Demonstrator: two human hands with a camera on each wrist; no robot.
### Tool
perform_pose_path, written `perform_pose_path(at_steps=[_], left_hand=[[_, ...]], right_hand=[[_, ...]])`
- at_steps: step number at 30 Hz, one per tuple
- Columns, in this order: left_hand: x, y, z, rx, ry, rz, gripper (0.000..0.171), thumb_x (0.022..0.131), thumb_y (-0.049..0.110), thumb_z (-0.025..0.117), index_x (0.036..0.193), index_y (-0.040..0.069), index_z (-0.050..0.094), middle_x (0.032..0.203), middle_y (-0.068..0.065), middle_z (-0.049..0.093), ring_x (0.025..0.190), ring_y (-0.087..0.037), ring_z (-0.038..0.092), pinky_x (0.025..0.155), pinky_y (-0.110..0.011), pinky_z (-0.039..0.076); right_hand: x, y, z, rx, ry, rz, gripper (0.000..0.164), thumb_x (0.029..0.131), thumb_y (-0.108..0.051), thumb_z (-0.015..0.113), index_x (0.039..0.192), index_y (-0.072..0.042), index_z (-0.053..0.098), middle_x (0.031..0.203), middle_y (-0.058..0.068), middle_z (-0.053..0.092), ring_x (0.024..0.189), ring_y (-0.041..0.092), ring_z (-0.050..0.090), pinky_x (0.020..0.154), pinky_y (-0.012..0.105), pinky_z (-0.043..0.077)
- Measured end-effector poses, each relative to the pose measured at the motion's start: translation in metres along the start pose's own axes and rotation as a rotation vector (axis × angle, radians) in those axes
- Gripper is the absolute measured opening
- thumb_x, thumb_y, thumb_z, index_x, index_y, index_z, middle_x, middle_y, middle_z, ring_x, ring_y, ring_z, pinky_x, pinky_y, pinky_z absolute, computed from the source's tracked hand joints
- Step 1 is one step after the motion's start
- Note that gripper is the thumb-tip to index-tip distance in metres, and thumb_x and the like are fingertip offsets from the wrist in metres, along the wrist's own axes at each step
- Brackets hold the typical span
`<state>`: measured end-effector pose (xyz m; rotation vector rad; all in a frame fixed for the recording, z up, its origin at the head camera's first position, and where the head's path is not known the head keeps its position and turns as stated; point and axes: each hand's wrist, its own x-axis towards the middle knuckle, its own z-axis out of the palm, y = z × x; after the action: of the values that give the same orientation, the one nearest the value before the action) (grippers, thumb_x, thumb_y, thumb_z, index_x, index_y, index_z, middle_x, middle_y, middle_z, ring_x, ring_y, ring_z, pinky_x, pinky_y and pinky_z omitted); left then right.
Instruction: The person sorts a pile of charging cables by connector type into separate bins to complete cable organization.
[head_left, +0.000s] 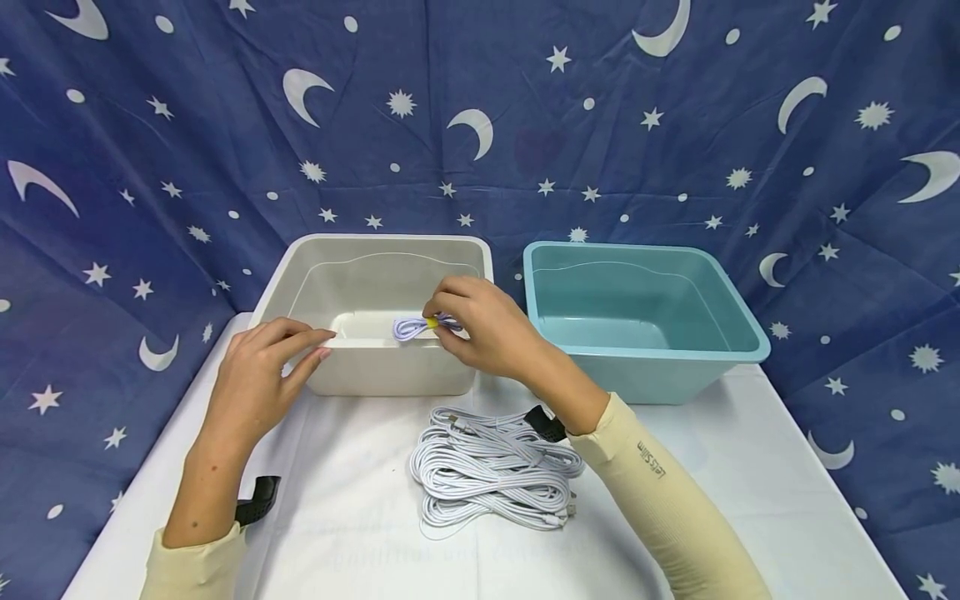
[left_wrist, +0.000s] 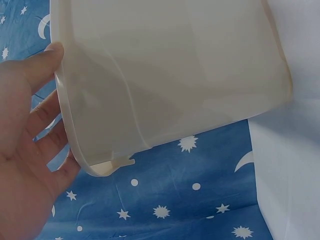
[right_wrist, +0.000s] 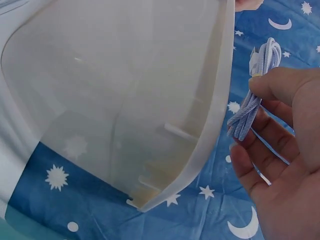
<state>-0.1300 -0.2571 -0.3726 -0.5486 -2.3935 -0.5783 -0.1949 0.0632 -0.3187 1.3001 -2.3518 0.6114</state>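
My right hand (head_left: pixel 487 327) pinches a small coiled lavender cable (head_left: pixel 411 328), bound in the middle with a yellow tie. It holds the coil over the front rim of a pale grey plastic bin (head_left: pixel 390 371). In the right wrist view, the cable (right_wrist: pixel 269 55) sits between thumb and fingers, beside the bin's rim. My left hand (head_left: pixel 258 379) grips the same rim farther left, thumb outside and fingers over the inner side, as the left wrist view shows. A pile of coiled white cables (head_left: pixel 495 471) lies on the table in front of the bin.
To the right of the grey bin stands a teal plastic bin (head_left: pixel 645 375), with a narrow gap between them. Both rest on a white-covered table (head_left: pixel 352 517). Behind and at the sides hangs a blue curtain (head_left: pixel 525 100) patterned with moons and stars.
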Motion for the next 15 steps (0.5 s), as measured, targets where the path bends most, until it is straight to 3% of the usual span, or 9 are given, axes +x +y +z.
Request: perform_pose_path(at_steps=[6, 15], left_hand=[[0.0, -0.0006, 0.0, -0.001, -0.002, -0.002, 0.026, 0.089, 0.008, 0.086, 0.115, 0.013, 0.082, 0.102, -0.005, 0.072, 0.096, -0.028, 0.066, 0.085, -0.05, 0.041], [0.0, -0.0017, 0.0008, 0.0, -0.003, -0.003, 0.026, 0.09, 0.009, 0.086, 0.115, 0.013, 0.082, 0.102, -0.005, 0.071, 0.097, -0.028, 0.066, 0.087, -0.051, 0.042]], right_hand=[[0.008, 0.004, 0.0039, -0.006, -0.027, 0.04, 0.015, 0.093, -0.006, 0.075, 0.107, -0.011, 0.078, 0.107, -0.001, 0.069, 0.096, 0.017, 0.061, 0.087, 0.031, 0.049], [0.0109, 0.009, 0.0097, -0.023, -0.05, 0.075, 0.017, 0.092, -0.01, 0.078, 0.109, -0.011, 0.077, 0.11, 0.001, 0.069, 0.109, 0.022, 0.064, 0.099, 0.035, 0.049]])
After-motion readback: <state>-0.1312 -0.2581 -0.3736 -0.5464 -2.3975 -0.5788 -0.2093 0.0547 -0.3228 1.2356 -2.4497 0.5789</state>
